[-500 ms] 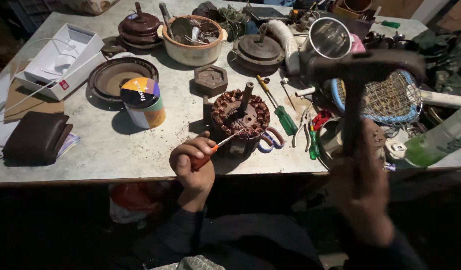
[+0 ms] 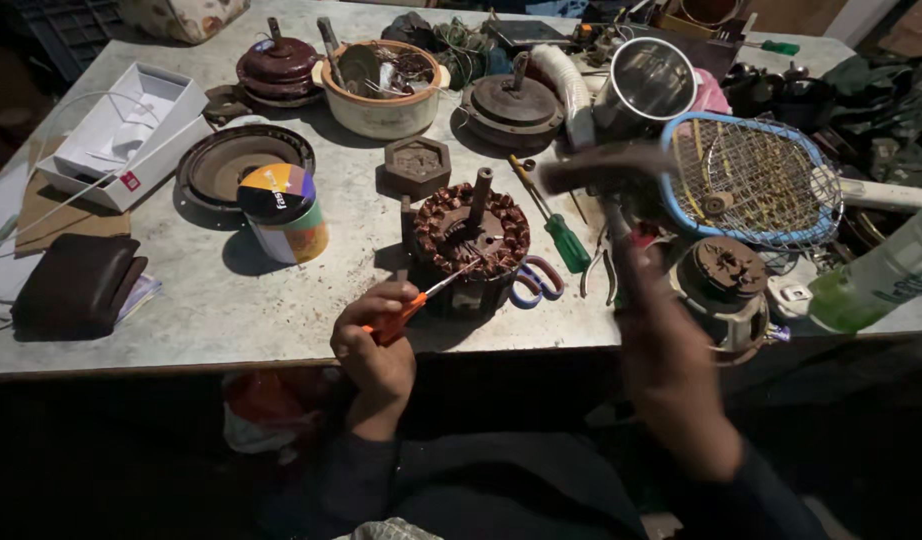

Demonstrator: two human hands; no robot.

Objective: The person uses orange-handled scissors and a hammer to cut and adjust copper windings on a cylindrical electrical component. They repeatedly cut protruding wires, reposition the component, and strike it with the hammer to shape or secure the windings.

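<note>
Two hands are at work over the near edge of the tabletop (image 2: 181,320). Our left hand (image 2: 376,350) has its grip pressed together around the orange handle of a small screwdriver (image 2: 413,304), fingers curled tight on it; the thin metal shaft slants up and to the right, and its tip rests on the copper-wound motor stator (image 2: 473,232), at the side nearest us. Our right hand (image 2: 671,350) is blurred, raised above the tabletop edge, its grip closed on the handle of a hammer (image 2: 606,170), whose dark head hangs, smeared by motion, above and to the right of the stator. How the fingers lie on that handle we cannot tell.

A short shaft stands upright from the stator's middle. Just right of the stator lie blue-handled scissors (image 2: 537,282), touching its base, and a green-handled screwdriver (image 2: 561,235) lying on a slant. Behind the stator sits a small hexagonal part (image 2: 417,164). To the left stands a colourful tin (image 2: 283,212), and near the far-left edge a dark wallet (image 2: 76,285) and an open white box (image 2: 121,135). To the right, a blue-framed racket with a wire mesh (image 2: 751,180) lies over other parts.
</note>
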